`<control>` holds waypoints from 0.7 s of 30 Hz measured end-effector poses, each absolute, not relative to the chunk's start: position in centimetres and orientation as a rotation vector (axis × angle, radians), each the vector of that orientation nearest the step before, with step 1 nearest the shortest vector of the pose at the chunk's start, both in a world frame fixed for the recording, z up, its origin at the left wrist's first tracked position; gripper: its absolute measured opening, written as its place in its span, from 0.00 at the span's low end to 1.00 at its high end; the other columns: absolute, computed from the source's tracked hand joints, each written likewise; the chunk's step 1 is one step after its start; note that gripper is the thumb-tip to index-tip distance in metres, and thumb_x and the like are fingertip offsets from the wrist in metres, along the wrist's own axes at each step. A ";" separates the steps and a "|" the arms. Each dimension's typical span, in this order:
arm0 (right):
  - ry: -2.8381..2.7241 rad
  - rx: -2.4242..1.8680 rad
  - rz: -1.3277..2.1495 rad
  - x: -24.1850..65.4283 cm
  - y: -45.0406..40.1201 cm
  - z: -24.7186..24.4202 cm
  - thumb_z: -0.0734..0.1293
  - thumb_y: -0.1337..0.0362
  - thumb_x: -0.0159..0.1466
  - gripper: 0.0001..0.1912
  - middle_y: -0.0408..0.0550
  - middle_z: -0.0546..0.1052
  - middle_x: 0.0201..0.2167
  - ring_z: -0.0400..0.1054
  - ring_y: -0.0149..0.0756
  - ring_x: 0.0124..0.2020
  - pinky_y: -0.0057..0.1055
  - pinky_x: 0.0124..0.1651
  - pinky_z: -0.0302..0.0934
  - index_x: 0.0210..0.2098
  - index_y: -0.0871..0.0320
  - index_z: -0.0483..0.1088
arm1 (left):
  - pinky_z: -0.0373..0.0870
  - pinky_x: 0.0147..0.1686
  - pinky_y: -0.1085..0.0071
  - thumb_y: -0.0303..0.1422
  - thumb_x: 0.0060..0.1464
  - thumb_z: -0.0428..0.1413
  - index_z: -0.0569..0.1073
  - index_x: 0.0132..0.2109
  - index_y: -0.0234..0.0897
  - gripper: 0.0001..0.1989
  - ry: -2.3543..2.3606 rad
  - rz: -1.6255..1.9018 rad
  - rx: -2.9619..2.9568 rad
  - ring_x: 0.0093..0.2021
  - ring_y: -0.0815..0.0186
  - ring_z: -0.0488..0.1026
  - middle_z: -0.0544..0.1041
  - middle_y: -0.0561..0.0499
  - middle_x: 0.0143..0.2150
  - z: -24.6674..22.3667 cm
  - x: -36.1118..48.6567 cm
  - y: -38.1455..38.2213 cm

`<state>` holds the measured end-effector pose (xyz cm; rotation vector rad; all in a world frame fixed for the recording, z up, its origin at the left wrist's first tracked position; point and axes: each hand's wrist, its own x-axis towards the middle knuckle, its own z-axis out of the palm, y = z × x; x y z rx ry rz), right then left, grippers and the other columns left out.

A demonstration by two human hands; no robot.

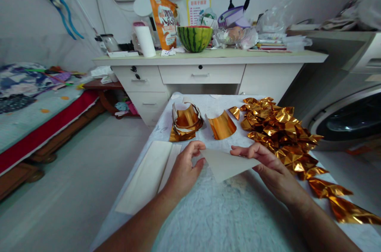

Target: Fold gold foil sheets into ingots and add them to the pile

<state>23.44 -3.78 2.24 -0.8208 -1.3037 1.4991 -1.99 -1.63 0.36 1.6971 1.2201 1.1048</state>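
A pale, thin sheet of paper (228, 164) hangs between my two hands above the cloth-covered table (205, 220), one corner pointing down. My left hand (186, 166) pinches its left corner between thumb and fingers. My right hand (270, 168) grips its right corner. Left of my left hand lies a stack of white paper (145, 176). Beyond my hands is a curved gold foil sheet (222, 126), and beside it more gold foil (186, 121) with a ring-like band around it. A large heap of folded gold foil pieces (279, 125) spreads along the right side.
A white desk (202, 60) stands behind the table, bearing a watermelon half (195, 39), an orange pouch (165, 24) and plastic bags. At the right is a washing machine (351, 97); a bed (44, 117) is at the left.
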 end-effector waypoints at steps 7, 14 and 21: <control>-1.629 -0.927 1.379 24.0 -3.8 3.0 0.66 0.56 0.65 0.07 0.47 0.79 0.47 0.59 0.46 0.64 0.51 0.64 0.50 0.40 0.48 0.75 | 0.65 0.54 0.66 0.16 0.46 0.52 0.75 0.44 0.40 0.20 1.081 0.879 1.984 0.52 0.62 0.70 0.71 0.48 0.49 1.5 -1.8 -2.1; -1.684 -1.035 1.537 23.7 -4.3 3.5 0.64 0.53 0.66 0.12 0.50 0.77 0.49 0.69 0.45 0.53 0.45 0.56 0.60 0.41 0.52 0.74 | 0.65 0.53 0.66 0.17 0.43 0.52 0.77 0.43 0.42 0.22 1.022 0.668 2.152 0.51 0.61 0.70 0.73 0.49 0.48 1.9 -2.4 -2.4; -1.761 -1.108 1.566 23.5 -4.3 3.2 0.62 0.50 0.67 0.16 0.46 0.76 0.35 0.68 0.36 0.37 0.31 0.41 0.61 0.38 0.56 0.73 | 0.65 0.32 0.75 0.23 0.47 0.58 0.79 0.37 0.39 0.10 0.930 0.406 2.123 0.33 0.68 0.71 0.75 0.52 0.37 2.8 -2.8 -2.5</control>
